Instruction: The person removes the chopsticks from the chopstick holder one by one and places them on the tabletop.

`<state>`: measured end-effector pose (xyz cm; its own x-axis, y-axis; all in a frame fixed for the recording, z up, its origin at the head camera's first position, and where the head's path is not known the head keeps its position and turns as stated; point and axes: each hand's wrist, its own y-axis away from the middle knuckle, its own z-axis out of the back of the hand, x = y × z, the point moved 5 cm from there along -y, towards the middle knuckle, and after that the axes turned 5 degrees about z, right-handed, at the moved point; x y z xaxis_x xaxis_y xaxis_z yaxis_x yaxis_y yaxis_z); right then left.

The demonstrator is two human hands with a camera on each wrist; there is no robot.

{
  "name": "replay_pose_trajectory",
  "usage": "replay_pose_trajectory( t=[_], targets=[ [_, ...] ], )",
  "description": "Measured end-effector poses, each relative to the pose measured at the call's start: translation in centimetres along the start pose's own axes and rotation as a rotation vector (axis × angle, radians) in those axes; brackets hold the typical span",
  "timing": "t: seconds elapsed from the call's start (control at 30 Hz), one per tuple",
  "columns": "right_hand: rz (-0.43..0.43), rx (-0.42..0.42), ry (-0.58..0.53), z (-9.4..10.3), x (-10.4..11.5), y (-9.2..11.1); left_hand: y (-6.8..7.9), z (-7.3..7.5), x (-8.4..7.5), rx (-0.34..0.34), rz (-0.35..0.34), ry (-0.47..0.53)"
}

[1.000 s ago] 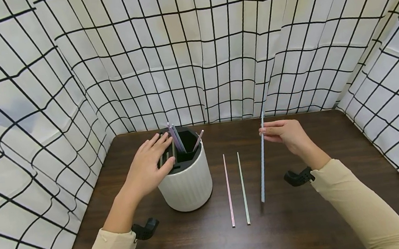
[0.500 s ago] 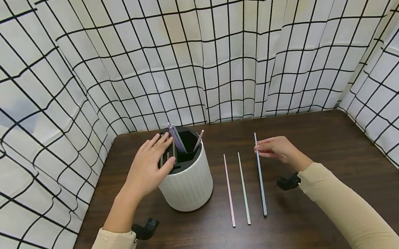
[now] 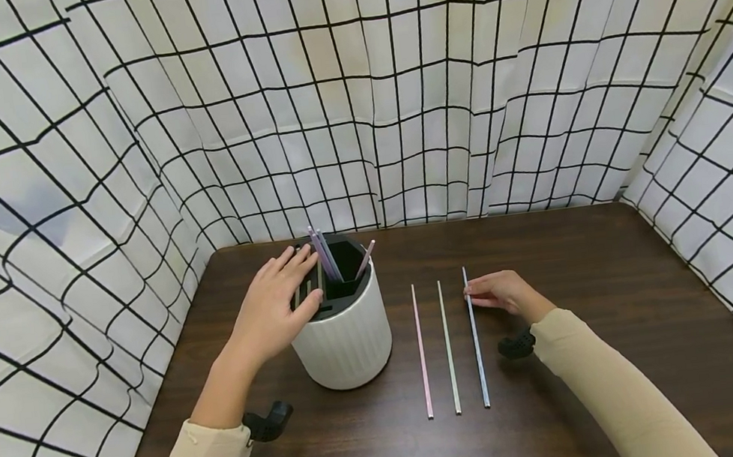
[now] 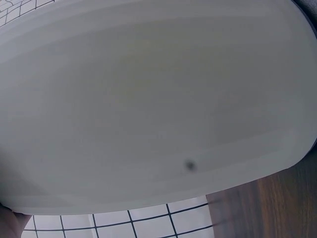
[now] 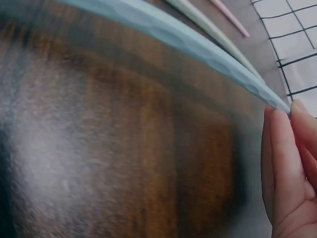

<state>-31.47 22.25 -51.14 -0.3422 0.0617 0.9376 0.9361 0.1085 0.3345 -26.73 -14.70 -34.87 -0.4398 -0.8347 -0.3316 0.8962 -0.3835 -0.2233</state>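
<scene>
With thumb and fingertips, my right hand (image 3: pixel 504 294) pinches a light blue chopstick (image 3: pixel 478 355) near its far end; the right wrist view shows the pinch up close. Left of it, a pale green chopstick (image 3: pixel 449 347) and a pink chopstick (image 3: pixel 422 350) lie roughly parallel on the table. My left hand (image 3: pixel 273 299) rests on the black slotted top of a white ribbed utensil holder (image 3: pixel 346 351), fingers extended across it. Several purplish chopsticks (image 3: pixel 325 256) stand in the holder's open compartment, and one leans on the right rim. The holder's pale wall (image 4: pixel 148 99) fills the left wrist view.
The dark wooden table (image 3: pixel 580 257) ends at the back against a white cloth (image 3: pixel 422 124) with a black grid, which also encloses both sides. Black wrist devices (image 3: pixel 268 421) are strapped under both sleeves.
My right hand has moved left and nearer to me, lowering the blue chopstick from a tilted, raised position to beside the green one. The left hand has stayed on the holder.
</scene>
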Motion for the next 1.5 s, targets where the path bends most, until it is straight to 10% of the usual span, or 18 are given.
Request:
replay_pose_trajectory(
  t=[0.73,1.1,1.5],
  targets=[
    [0.007,-0.298,0.295,-0.5,0.3,-0.2,-0.4,-0.2,-0.3,-0.009,-0.009,0.011],
    [0.14,-0.214,0.188,-1.5,3.1,0.4,-0.3,-0.1,-0.1,-0.006,0.004,0.008],
    [0.369,-0.08,0.121,-7.9,8.1,3.6,0.0,0.0,0.1,-0.003,0.003,0.004]
  ],
)
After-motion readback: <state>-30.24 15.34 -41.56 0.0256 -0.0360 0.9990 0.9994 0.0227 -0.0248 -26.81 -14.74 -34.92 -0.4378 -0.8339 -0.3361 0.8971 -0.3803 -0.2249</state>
